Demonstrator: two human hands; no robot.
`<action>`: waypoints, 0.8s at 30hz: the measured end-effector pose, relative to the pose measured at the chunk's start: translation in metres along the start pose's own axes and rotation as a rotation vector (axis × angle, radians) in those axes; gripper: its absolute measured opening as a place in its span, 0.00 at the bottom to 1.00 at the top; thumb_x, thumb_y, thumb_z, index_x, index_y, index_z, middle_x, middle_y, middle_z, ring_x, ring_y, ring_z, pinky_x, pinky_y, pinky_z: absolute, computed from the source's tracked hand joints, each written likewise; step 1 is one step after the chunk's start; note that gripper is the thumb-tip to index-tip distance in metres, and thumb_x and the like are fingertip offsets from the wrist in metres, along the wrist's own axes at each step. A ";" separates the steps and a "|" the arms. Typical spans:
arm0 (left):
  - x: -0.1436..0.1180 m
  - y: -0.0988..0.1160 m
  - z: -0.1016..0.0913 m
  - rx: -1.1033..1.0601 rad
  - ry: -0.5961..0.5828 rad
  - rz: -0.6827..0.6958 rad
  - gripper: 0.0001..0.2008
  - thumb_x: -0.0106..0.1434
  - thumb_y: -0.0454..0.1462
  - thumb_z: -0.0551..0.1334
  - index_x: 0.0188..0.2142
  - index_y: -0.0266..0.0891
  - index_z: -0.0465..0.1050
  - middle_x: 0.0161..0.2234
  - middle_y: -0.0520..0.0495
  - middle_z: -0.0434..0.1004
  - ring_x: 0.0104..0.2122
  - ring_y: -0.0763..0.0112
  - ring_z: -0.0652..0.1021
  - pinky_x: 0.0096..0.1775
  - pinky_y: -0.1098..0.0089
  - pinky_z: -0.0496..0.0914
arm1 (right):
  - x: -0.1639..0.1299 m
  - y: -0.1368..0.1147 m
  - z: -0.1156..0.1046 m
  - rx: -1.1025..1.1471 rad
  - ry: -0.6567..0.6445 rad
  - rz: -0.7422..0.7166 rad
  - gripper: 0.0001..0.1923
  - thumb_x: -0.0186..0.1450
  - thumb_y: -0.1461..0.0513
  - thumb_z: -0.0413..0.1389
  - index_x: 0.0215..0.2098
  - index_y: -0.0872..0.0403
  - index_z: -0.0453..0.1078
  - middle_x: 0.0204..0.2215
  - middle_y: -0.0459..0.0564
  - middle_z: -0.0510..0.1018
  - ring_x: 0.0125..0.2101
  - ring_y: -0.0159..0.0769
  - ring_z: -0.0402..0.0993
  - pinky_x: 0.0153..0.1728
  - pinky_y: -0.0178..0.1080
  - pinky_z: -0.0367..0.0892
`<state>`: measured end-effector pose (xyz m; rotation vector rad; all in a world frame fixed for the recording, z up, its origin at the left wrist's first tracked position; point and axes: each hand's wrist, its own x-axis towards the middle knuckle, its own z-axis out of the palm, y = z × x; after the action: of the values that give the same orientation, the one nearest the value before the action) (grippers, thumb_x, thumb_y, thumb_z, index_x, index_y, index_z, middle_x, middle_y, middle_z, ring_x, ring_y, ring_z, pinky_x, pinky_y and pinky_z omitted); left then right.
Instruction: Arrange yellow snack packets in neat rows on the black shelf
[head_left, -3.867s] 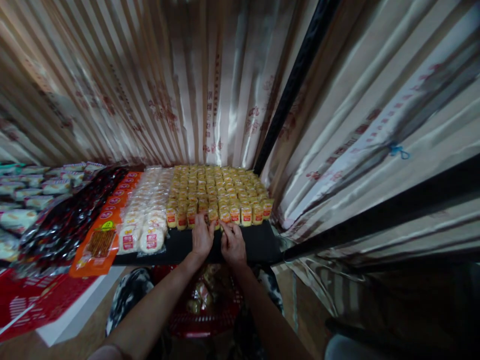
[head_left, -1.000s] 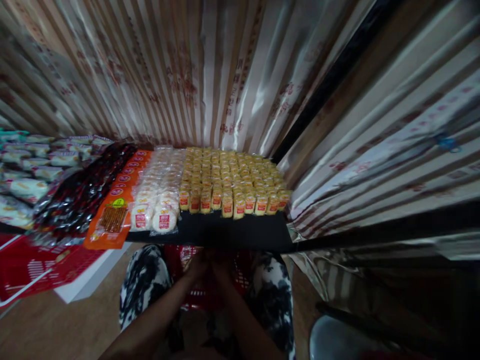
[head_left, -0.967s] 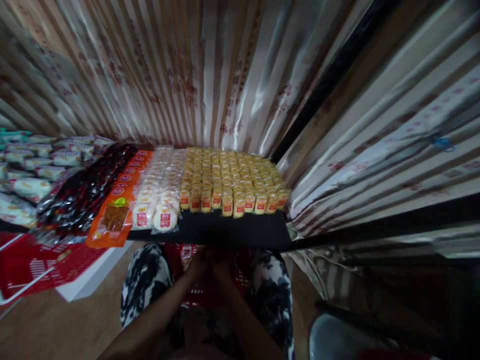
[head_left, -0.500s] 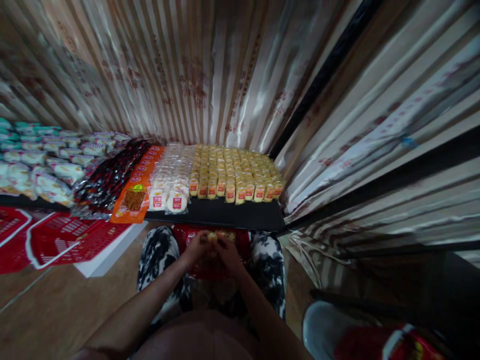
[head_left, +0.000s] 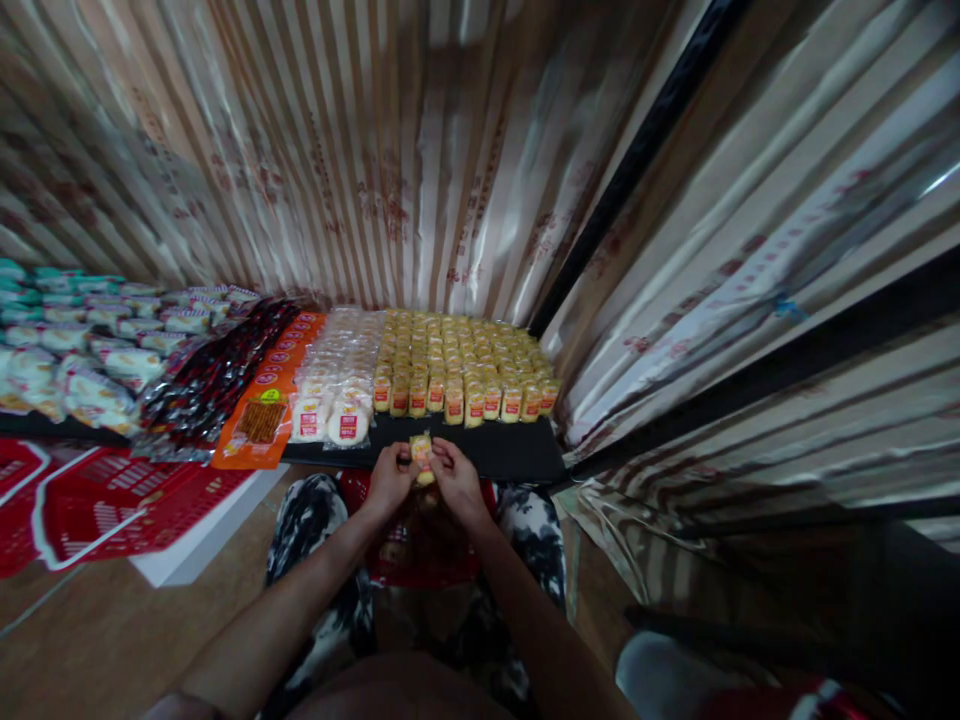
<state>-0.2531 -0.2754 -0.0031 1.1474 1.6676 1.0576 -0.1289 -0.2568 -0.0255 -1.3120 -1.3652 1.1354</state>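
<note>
I pinch a small yellow snack packet (head_left: 422, 458) between both hands, my left hand (head_left: 390, 480) closed on its left edge and my right hand (head_left: 454, 482) closed on its right. The packet hovers just above the near edge of the black shelf (head_left: 510, 455), in front of the rows of yellow packets (head_left: 457, 365). Below the shelf edge, between my knees, sits a red basket (head_left: 420, 550). White round packets (head_left: 337, 395) lie left of the yellow rows.

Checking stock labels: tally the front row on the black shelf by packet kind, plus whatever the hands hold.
Yellow packets, front row: 9, roughly, picture blurred
White round packets: 2
Orange packet: 1
Yellow packet held by left hand and right hand: 1
Total: 13
</note>
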 end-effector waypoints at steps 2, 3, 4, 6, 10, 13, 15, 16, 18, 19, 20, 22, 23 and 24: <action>0.008 0.006 0.003 0.058 0.018 -0.009 0.06 0.54 0.34 0.61 0.33 0.35 0.69 0.29 0.51 0.72 0.26 0.76 0.73 0.32 0.75 0.68 | 0.014 -0.005 -0.008 -0.191 0.099 -0.125 0.17 0.61 0.57 0.49 0.45 0.56 0.70 0.41 0.56 0.76 0.40 0.39 0.74 0.42 0.42 0.71; 0.011 0.009 0.005 0.083 0.021 -0.006 0.06 0.55 0.34 0.60 0.34 0.35 0.68 0.29 0.51 0.71 0.26 0.76 0.73 0.32 0.75 0.68 | 0.021 -0.007 -0.012 -0.282 0.127 -0.190 0.17 0.62 0.59 0.48 0.45 0.55 0.70 0.42 0.56 0.76 0.41 0.39 0.73 0.44 0.42 0.69; 0.014 0.012 0.007 0.114 0.031 0.009 0.07 0.55 0.34 0.60 0.35 0.36 0.69 0.30 0.51 0.71 0.26 0.76 0.73 0.33 0.74 0.68 | 0.029 -0.008 -0.017 -0.359 0.132 -0.247 0.17 0.63 0.61 0.46 0.46 0.55 0.71 0.41 0.56 0.76 0.42 0.39 0.72 0.45 0.42 0.68; 0.020 0.019 0.012 0.190 0.088 0.071 0.09 0.55 0.33 0.60 0.38 0.36 0.69 0.32 0.50 0.71 0.29 0.75 0.73 0.36 0.73 0.68 | 0.041 -0.008 -0.024 -0.465 0.104 -0.320 0.19 0.63 0.64 0.44 0.48 0.55 0.70 0.40 0.55 0.76 0.41 0.38 0.72 0.46 0.42 0.68; 0.033 0.034 0.023 0.321 0.222 0.173 0.12 0.57 0.33 0.60 0.42 0.36 0.69 0.37 0.47 0.70 0.32 0.72 0.73 0.40 0.70 0.68 | 0.054 0.002 -0.031 -0.551 0.065 -0.375 0.21 0.63 0.66 0.43 0.52 0.54 0.68 0.39 0.54 0.76 0.40 0.37 0.72 0.44 0.40 0.68; 0.045 0.042 0.031 0.367 0.246 0.160 0.13 0.58 0.34 0.59 0.44 0.37 0.68 0.40 0.45 0.69 0.31 0.72 0.73 0.39 0.70 0.68 | 0.055 0.011 -0.033 -0.532 0.072 -0.407 0.22 0.64 0.65 0.42 0.54 0.54 0.66 0.41 0.54 0.75 0.41 0.38 0.71 0.45 0.40 0.68; 0.051 0.045 0.036 0.390 0.261 0.146 0.14 0.59 0.34 0.59 0.45 0.37 0.68 0.42 0.44 0.69 0.33 0.71 0.73 0.40 0.69 0.68 | 0.054 0.015 -0.033 -0.502 0.079 -0.417 0.23 0.64 0.65 0.42 0.55 0.54 0.65 0.40 0.54 0.75 0.40 0.37 0.71 0.45 0.39 0.68; 0.054 0.045 0.038 0.397 0.271 0.141 0.14 0.59 0.34 0.58 0.46 0.37 0.67 0.42 0.44 0.69 0.35 0.70 0.73 0.40 0.69 0.68 | 0.053 0.016 -0.033 -0.490 0.079 -0.418 0.23 0.64 0.66 0.41 0.55 0.54 0.65 0.38 0.54 0.75 0.39 0.37 0.71 0.44 0.39 0.68; 0.058 0.044 0.043 0.405 0.279 0.146 0.14 0.60 0.34 0.58 0.46 0.37 0.67 0.41 0.44 0.69 0.37 0.69 0.74 0.40 0.70 0.68 | 0.053 0.018 -0.034 -0.480 0.080 -0.420 0.23 0.64 0.66 0.41 0.56 0.53 0.64 0.37 0.53 0.75 0.38 0.36 0.72 0.43 0.39 0.68; 0.060 0.043 0.045 0.411 0.278 0.158 0.14 0.60 0.35 0.57 0.46 0.38 0.67 0.41 0.45 0.69 0.37 0.69 0.74 0.41 0.69 0.68 | 0.053 0.019 -0.034 -0.480 0.084 -0.424 0.24 0.64 0.66 0.41 0.56 0.53 0.64 0.37 0.53 0.75 0.38 0.36 0.71 0.43 0.39 0.68; 0.061 0.041 0.047 0.420 0.278 0.173 0.13 0.61 0.35 0.57 0.46 0.38 0.66 0.40 0.45 0.69 0.38 0.68 0.74 0.41 0.69 0.68 | 0.054 0.020 -0.034 -0.481 0.087 -0.429 0.23 0.64 0.66 0.41 0.56 0.53 0.64 0.38 0.53 0.75 0.39 0.36 0.71 0.44 0.39 0.68; 0.063 0.036 0.052 0.448 0.283 0.218 0.13 0.61 0.36 0.56 0.46 0.37 0.66 0.40 0.44 0.69 0.39 0.67 0.73 0.41 0.68 0.68 | 0.054 0.022 -0.033 -0.483 0.092 -0.442 0.24 0.64 0.66 0.42 0.56 0.52 0.63 0.38 0.52 0.76 0.39 0.36 0.71 0.45 0.39 0.68; 0.063 0.034 0.053 0.459 0.288 0.242 0.13 0.61 0.36 0.56 0.47 0.37 0.66 0.41 0.44 0.69 0.40 0.66 0.73 0.41 0.68 0.68 | 0.054 0.022 -0.033 -0.481 0.092 -0.447 0.24 0.64 0.66 0.42 0.57 0.52 0.63 0.38 0.52 0.76 0.40 0.36 0.71 0.45 0.39 0.67; 0.064 0.031 0.055 0.463 0.294 0.266 0.14 0.61 0.36 0.56 0.47 0.37 0.65 0.41 0.44 0.69 0.39 0.66 0.73 0.41 0.67 0.69 | 0.054 0.022 -0.034 -0.477 0.087 -0.450 0.24 0.64 0.66 0.42 0.57 0.52 0.63 0.38 0.52 0.76 0.40 0.36 0.71 0.45 0.38 0.67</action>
<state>-0.2091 -0.1972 -0.0008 1.6067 2.1075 1.0711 -0.0938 -0.2013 -0.0411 -1.2618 -1.8189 0.4569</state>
